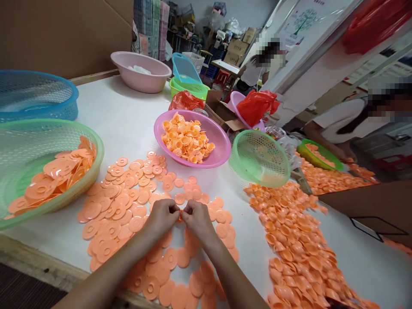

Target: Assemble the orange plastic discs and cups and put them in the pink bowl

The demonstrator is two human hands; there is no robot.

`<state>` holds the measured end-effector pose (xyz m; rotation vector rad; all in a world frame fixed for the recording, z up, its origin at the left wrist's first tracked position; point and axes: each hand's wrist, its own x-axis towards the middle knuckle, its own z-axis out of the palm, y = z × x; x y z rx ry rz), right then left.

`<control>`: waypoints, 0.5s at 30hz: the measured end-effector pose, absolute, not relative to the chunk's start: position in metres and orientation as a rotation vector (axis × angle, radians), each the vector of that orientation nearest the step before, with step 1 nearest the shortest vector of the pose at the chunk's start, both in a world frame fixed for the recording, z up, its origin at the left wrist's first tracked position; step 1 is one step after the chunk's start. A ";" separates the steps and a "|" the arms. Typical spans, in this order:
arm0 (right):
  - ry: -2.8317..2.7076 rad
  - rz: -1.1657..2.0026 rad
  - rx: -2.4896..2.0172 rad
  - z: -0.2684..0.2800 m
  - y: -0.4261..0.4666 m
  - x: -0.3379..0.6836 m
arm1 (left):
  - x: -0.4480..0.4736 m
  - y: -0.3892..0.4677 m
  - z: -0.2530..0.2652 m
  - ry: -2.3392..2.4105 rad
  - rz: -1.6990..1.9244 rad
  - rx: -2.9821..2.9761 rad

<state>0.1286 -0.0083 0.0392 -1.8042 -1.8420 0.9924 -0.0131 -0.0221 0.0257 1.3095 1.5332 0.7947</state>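
My left hand and my right hand meet above the table, fingertips and thumbs pinched together on a small orange plastic piece. Fingers cover most of that piece, so its exact shape is hidden. Around and beneath both hands lie many flat round orange discs, each with a raised ring at its centre. Beyond the hands, a pink basin holds a heap of small orange cup-shaped pieces. More cup-shaped orange pieces spread in a long pile to the right.
At left, a green basket contains orange discs; behind it stands a blue basket. A green strainer basket borders the right pile. Farther back are a pale pink basin and red bags. Two people appear beyond.
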 end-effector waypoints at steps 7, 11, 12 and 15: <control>-1.694 0.893 -1.738 0.024 -0.027 0.122 | -0.011 -0.024 0.019 1.537 0.766 1.282; -1.555 1.068 -1.718 0.019 -0.031 0.127 | -0.014 -0.027 0.027 1.514 0.805 1.346; -1.529 1.130 -1.700 0.024 -0.025 0.130 | -0.019 -0.031 0.028 1.506 0.819 1.366; -1.410 1.131 -1.578 0.065 0.011 0.142 | -0.043 -0.050 0.029 1.554 0.850 1.497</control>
